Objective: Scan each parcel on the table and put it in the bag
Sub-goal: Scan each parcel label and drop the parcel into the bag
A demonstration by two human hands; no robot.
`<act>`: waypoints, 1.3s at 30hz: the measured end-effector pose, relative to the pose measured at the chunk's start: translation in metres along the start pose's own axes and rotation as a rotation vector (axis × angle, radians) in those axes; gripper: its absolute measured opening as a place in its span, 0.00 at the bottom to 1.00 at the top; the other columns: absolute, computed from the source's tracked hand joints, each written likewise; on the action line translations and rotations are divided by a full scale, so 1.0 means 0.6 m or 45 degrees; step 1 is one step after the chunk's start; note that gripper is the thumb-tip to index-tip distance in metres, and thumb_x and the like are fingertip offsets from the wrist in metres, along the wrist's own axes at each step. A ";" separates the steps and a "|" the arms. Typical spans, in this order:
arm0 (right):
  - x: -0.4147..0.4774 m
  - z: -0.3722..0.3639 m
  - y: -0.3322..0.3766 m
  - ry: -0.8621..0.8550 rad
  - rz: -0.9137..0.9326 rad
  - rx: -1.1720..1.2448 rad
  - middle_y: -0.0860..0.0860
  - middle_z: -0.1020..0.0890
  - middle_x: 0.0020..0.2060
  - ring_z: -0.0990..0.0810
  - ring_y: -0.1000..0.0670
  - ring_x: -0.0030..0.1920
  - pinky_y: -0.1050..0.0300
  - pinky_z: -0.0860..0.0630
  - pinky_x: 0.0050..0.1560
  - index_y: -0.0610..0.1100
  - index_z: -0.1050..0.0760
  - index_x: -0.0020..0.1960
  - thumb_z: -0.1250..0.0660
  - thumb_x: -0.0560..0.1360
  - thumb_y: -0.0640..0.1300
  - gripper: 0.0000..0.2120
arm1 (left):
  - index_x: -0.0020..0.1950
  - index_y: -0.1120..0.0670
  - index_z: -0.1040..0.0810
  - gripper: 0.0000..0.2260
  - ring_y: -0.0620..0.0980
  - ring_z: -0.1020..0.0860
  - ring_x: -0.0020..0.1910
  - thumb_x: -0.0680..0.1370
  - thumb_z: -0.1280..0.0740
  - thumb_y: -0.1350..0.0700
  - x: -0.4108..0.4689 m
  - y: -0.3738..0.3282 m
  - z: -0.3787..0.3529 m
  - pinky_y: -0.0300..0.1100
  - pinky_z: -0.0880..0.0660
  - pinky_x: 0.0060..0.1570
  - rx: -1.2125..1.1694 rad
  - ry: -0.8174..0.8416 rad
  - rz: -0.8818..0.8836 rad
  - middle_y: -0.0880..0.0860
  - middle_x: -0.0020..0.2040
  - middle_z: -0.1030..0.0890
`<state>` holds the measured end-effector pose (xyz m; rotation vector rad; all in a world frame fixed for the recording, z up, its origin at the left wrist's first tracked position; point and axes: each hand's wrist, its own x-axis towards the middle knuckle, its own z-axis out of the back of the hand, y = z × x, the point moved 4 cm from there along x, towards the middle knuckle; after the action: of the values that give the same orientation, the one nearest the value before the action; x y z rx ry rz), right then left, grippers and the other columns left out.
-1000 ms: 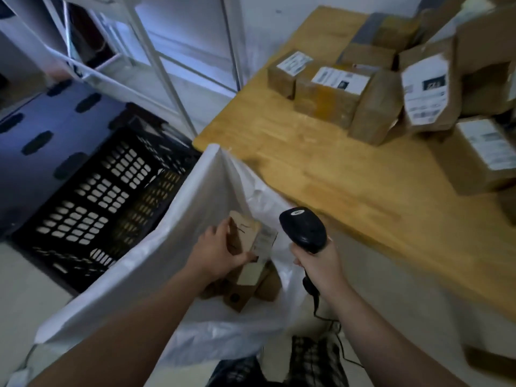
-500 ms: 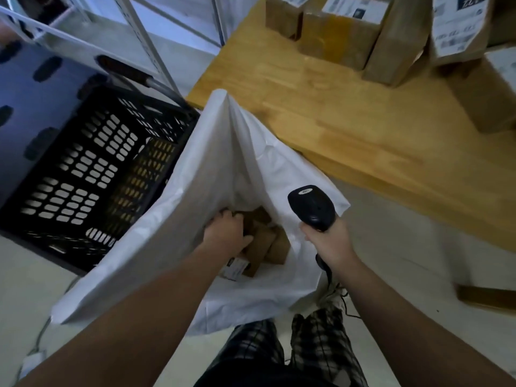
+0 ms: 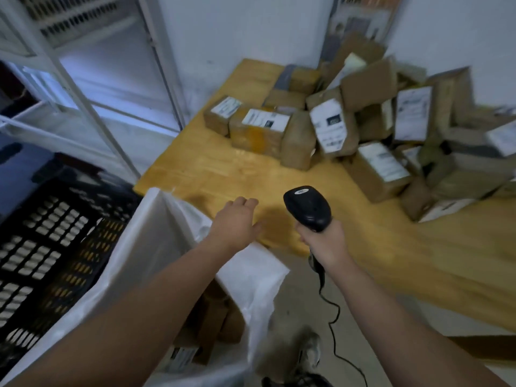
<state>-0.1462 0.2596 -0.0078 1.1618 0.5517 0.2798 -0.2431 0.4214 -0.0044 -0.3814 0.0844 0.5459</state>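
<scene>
1. Over the near edge of the table (image 3: pixel 223 169), the right hand (image 3: pixel 325 243) grips the handle of a black scanner (image 3: pixel 307 208), with the fingers wrapped firmly round it. The scanner's head stands above the fist and faces out across the table.
2. A black cable (image 3: pixel 332 314) hangs from the bottom of the handle and curls down toward the floor.
3. The left hand (image 3: pixel 236 224) hovers just left of the scanner, above the table's near left corner. It is palm down, with the fingers loosely curled and holding nothing.
4. Below that forearm, a white bag (image 3: pixel 139 261) stands open against the table's near left corner. Brown boxes (image 3: pixel 212 322) lie inside it, and one shows a white label.
5. The parcels (image 3: pixel 371 127) on the table sit in a loose heap toward the far right side, well apart from both hands. Many carry white labels, and several lean on one another.
6. A small box (image 3: pixel 222 114) forms the heap's left end, touching a larger box (image 3: pixel 258 132) that has an orange patch on its side.
7. A black crate (image 3: pixel 42 261) with slotted walls sits on the floor left of the bag, and a white metal rack (image 3: pixel 83 88) stands behind it.
</scene>
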 end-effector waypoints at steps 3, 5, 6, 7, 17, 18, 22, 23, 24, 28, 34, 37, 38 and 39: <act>0.046 0.074 0.037 -0.089 0.043 0.075 0.42 0.19 0.35 0.19 0.42 0.40 0.45 0.22 0.47 0.40 0.21 0.47 0.28 0.73 0.38 0.05 | 0.75 0.54 0.37 0.25 0.57 0.31 0.65 0.81 0.39 0.47 0.060 -0.067 0.019 0.50 0.29 0.61 -0.025 -0.085 -0.056 0.55 0.69 0.30; 0.073 0.119 0.052 -0.108 0.057 0.126 0.42 0.20 0.34 0.19 0.45 0.38 0.51 0.23 0.42 0.41 0.22 0.42 0.29 0.73 0.38 0.03 | 0.75 0.53 0.37 0.24 0.56 0.29 0.64 0.81 0.39 0.47 0.093 -0.108 0.019 0.50 0.28 0.59 -0.091 -0.119 -0.069 0.55 0.68 0.30; 0.084 0.139 0.057 -0.113 0.051 0.145 0.44 0.20 0.32 0.20 0.47 0.36 0.54 0.23 0.41 0.40 0.22 0.40 0.29 0.74 0.38 0.04 | 0.75 0.53 0.37 0.24 0.56 0.29 0.64 0.81 0.38 0.47 0.107 -0.126 0.016 0.49 0.27 0.58 -0.137 -0.130 -0.059 0.54 0.68 0.30; 0.095 0.158 0.059 -0.120 0.037 0.165 0.45 0.21 0.31 0.20 0.47 0.36 0.53 0.22 0.42 0.39 0.22 0.39 0.29 0.74 0.38 0.06 | 0.75 0.53 0.37 0.24 0.56 0.29 0.64 0.81 0.38 0.47 0.119 -0.142 0.013 0.49 0.27 0.58 -0.181 -0.137 -0.042 0.54 0.68 0.30; 0.214 0.248 0.103 -0.184 -0.047 0.356 0.47 0.21 0.31 0.20 0.51 0.32 0.58 0.23 0.37 0.38 0.21 0.47 0.28 0.73 0.41 0.06 | 0.74 0.59 0.38 0.30 0.60 0.35 0.69 0.79 0.38 0.41 0.278 -0.232 0.082 0.49 0.34 0.64 -0.536 -0.251 0.150 0.61 0.70 0.36; 0.226 0.249 0.109 -0.192 -0.045 0.348 0.47 0.20 0.31 0.20 0.52 0.31 0.60 0.23 0.35 0.39 0.21 0.49 0.28 0.73 0.41 0.08 | 0.75 0.58 0.41 0.33 0.60 0.36 0.71 0.78 0.38 0.40 0.300 -0.232 0.091 0.50 0.35 0.65 -0.572 -0.230 0.183 0.61 0.72 0.38; 0.263 0.246 0.118 -0.227 -0.057 0.330 0.46 0.20 0.34 0.21 0.53 0.31 0.62 0.24 0.34 0.38 0.22 0.53 0.29 0.73 0.41 0.10 | 0.78 0.55 0.44 0.41 0.60 0.42 0.74 0.73 0.37 0.32 0.383 -0.216 0.107 0.55 0.38 0.68 -0.746 -0.143 0.335 0.59 0.76 0.42; 0.271 0.244 0.119 -0.231 -0.057 0.329 0.46 0.20 0.34 0.21 0.52 0.32 0.60 0.24 0.35 0.38 0.22 0.52 0.29 0.73 0.40 0.09 | 0.78 0.54 0.45 0.44 0.60 0.40 0.74 0.71 0.36 0.30 0.398 -0.213 0.108 0.56 0.37 0.69 -0.786 -0.123 0.365 0.59 0.76 0.41; 0.278 0.242 0.120 -0.233 -0.057 0.324 0.46 0.20 0.34 0.21 0.52 0.32 0.59 0.23 0.36 0.38 0.22 0.50 0.29 0.73 0.40 0.08 | 0.78 0.55 0.45 0.48 0.60 0.39 0.74 0.68 0.36 0.28 0.411 -0.211 0.109 0.57 0.36 0.69 -0.824 -0.107 0.383 0.59 0.76 0.40; 0.302 0.232 0.123 -0.262 -0.061 0.289 0.47 0.20 0.32 0.21 0.53 0.32 0.59 0.23 0.38 0.41 0.22 0.43 0.30 0.74 0.40 0.02 | 0.78 0.56 0.44 0.50 0.59 0.37 0.73 0.67 0.33 0.28 0.447 -0.210 0.117 0.56 0.35 0.69 -0.931 -0.154 0.382 0.58 0.76 0.39; 0.319 0.218 0.113 -0.293 -0.045 0.269 0.48 0.20 0.37 0.21 0.53 0.35 0.61 0.23 0.38 0.43 0.23 0.50 0.30 0.74 0.40 0.05 | 0.72 0.56 0.36 0.36 0.57 0.28 0.65 0.73 0.32 0.37 0.479 -0.207 0.119 0.49 0.30 0.58 -0.908 -0.145 0.348 0.57 0.68 0.27; 0.322 0.215 0.109 -0.324 -0.055 0.356 0.50 0.20 0.40 0.21 0.53 0.40 0.58 0.21 0.43 0.49 0.25 0.48 0.29 0.74 0.40 0.07 | 0.70 0.56 0.35 0.31 0.55 0.26 0.57 0.73 0.34 0.40 0.477 -0.205 0.123 0.48 0.28 0.54 -0.926 -0.108 0.341 0.56 0.62 0.25; 0.322 0.215 0.110 -0.329 -0.051 0.393 0.51 0.20 0.42 0.21 0.53 0.42 0.56 0.21 0.45 0.51 0.26 0.47 0.29 0.74 0.41 0.08 | 0.71 0.55 0.36 0.33 0.56 0.26 0.57 0.72 0.35 0.40 0.472 -0.202 0.127 0.49 0.28 0.55 -0.936 -0.107 0.344 0.56 0.62 0.25; 0.322 0.215 0.109 -0.324 -0.035 0.424 0.53 0.21 0.43 0.21 0.54 0.44 0.55 0.20 0.48 0.53 0.27 0.46 0.29 0.74 0.41 0.09 | 0.73 0.55 0.37 0.35 0.56 0.26 0.58 0.71 0.36 0.39 0.465 -0.197 0.131 0.51 0.27 0.56 -0.953 -0.110 0.356 0.56 0.63 0.26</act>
<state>0.0904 0.2762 0.0378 1.4857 0.3973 0.0123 0.0545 0.4948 0.0576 -1.0846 -0.1602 0.8643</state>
